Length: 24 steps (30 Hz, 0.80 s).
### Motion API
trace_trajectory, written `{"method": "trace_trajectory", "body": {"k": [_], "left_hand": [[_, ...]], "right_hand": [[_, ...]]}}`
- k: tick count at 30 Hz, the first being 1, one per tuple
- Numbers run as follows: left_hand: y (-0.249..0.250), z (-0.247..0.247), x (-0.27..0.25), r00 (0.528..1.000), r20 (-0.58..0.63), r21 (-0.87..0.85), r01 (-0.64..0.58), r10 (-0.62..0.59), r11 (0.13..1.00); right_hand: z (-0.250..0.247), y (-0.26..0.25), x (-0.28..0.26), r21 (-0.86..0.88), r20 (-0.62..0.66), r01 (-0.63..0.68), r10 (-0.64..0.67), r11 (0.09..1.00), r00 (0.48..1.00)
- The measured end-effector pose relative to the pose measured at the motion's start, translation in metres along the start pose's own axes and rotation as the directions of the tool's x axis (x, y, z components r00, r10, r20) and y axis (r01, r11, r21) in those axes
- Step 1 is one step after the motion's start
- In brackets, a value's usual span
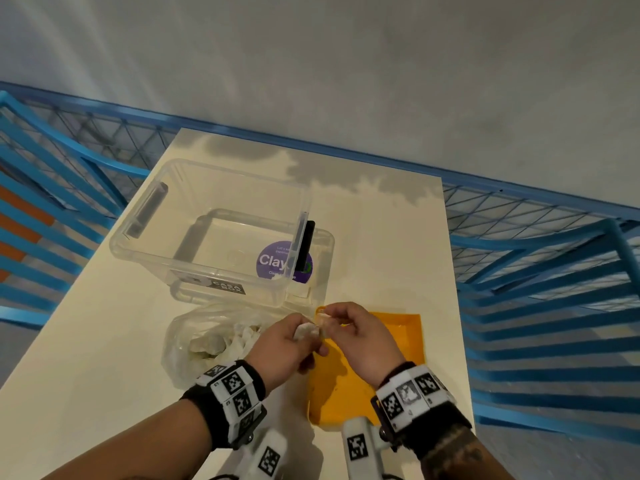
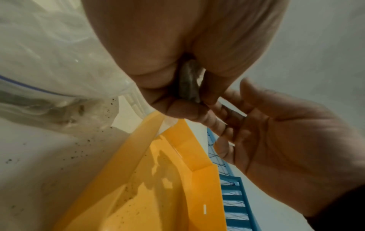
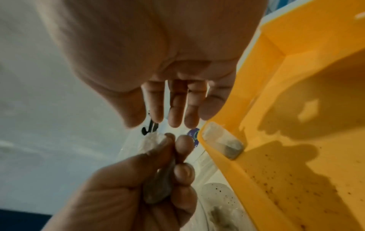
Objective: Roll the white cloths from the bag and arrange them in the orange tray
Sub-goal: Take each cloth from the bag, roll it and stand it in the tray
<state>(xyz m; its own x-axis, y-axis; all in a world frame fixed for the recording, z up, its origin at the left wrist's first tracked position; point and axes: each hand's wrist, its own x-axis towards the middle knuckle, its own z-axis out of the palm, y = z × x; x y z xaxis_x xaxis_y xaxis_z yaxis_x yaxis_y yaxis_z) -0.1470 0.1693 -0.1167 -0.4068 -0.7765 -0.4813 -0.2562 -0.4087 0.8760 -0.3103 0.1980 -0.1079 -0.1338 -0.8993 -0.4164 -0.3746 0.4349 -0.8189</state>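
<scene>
A small white cloth point(image 1: 307, 330) is bunched up in my left hand point(image 1: 304, 341), whose fingers and thumb curl round it just above the near-left corner of the orange tray point(image 1: 398, 341). In the right wrist view the cloth point(image 3: 152, 139) pokes out above the left thumb. My right hand point(image 1: 337, 323) hovers close to it with its fingers point(image 3: 174, 109) fairly straight and a small gap to the cloth. The clear plastic bag point(image 1: 207, 337) with more white cloths lies left of the tray. A small whitish piece point(image 3: 223, 142) sits on the tray's corner rim.
An empty clear storage box point(image 1: 207, 233) with a purple sticker stands behind the bag on the cream table point(image 1: 104, 341). Blue metal railings point(image 1: 536, 306) run along the table's right, left and far sides. Dark specks dot the tray floor point(image 2: 138, 203).
</scene>
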Motion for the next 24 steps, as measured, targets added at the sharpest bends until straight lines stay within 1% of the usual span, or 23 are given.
{"method": "trace_trajectory", "body": {"k": [1, 2, 4, 5, 7, 9, 10, 12, 15, 17, 19, 22, 24], "left_hand": [[0.002, 0.002, -0.002, 1.000, 0.021, -0.008, -0.002, 0.002, 1.000], [0.004, 0.004, -0.003, 0.999, 0.045, -0.022, -0.002, 0.002, 1.000], [0.006, 0.007, -0.006, 0.996, 0.086, -0.028, -0.005, 0.007, 1.000], [0.006, 0.008, -0.007, 0.996, 0.091, -0.007, -0.017, 0.017, 1.000], [0.001, 0.007, -0.008, 0.994, 0.083, 0.110, -0.082, 0.073, 0.990], [-0.003, 0.005, -0.009, 0.987, 0.083, 0.260, -0.156, 0.139, 0.953], [-0.004, 0.005, -0.010, 0.984, 0.075, 0.304, -0.174, 0.159, 0.937], [-0.007, 0.007, -0.011, 0.985, 0.054, 0.285, -0.175, 0.166, 0.943], [-0.013, 0.006, -0.009, 0.987, 0.023, 0.191, -0.160, 0.158, 0.968], [-0.018, 0.004, -0.007, 0.990, 0.030, 0.198, -0.141, 0.138, 0.970], [-0.023, 0.002, -0.004, 0.994, 0.006, 0.270, -0.110, 0.112, 0.957], [-0.031, -0.001, 0.000, 0.993, -0.096, 0.422, -0.024, 0.071, 0.906], [-0.032, -0.001, 0.002, 0.993, -0.105, 0.500, 0.012, 0.047, 0.866]], "right_hand": [[-0.001, -0.004, -0.009, 0.005, 0.026, 0.066, -0.066, 0.998, 0.997], [-0.001, -0.007, -0.015, -0.056, 0.016, 0.114, -0.114, 0.992, 0.993], [-0.003, -0.010, -0.022, -0.162, -0.037, 0.168, -0.176, 0.972, 0.984], [-0.004, -0.009, -0.024, -0.184, -0.066, 0.176, -0.191, 0.967, 0.979], [-0.008, -0.006, -0.026, -0.177, -0.102, 0.158, -0.178, 0.971, 0.979], [-0.011, -0.004, -0.031, -0.173, -0.102, 0.151, -0.170, 0.973, 0.980], [-0.011, -0.003, -0.033, -0.161, -0.094, 0.148, -0.165, 0.976, 0.982], [-0.008, 0.000, -0.038, -0.128, -0.092, 0.144, -0.157, 0.981, 0.983], [-0.001, 0.009, -0.040, -0.118, -0.111, 0.113, -0.126, 0.987, 0.986], [0.003, 0.019, -0.037, -0.152, -0.121, 0.067, -0.085, 0.986, 0.989], [0.004, 0.027, -0.031, -0.201, -0.110, 0.002, -0.025, 0.980, 0.994], [0.005, 0.037, -0.018, -0.310, -0.072, -0.077, 0.058, 0.948, 0.996], [0.006, 0.042, -0.006, -0.386, -0.054, -0.131, 0.119, 0.913, 0.991]]}}
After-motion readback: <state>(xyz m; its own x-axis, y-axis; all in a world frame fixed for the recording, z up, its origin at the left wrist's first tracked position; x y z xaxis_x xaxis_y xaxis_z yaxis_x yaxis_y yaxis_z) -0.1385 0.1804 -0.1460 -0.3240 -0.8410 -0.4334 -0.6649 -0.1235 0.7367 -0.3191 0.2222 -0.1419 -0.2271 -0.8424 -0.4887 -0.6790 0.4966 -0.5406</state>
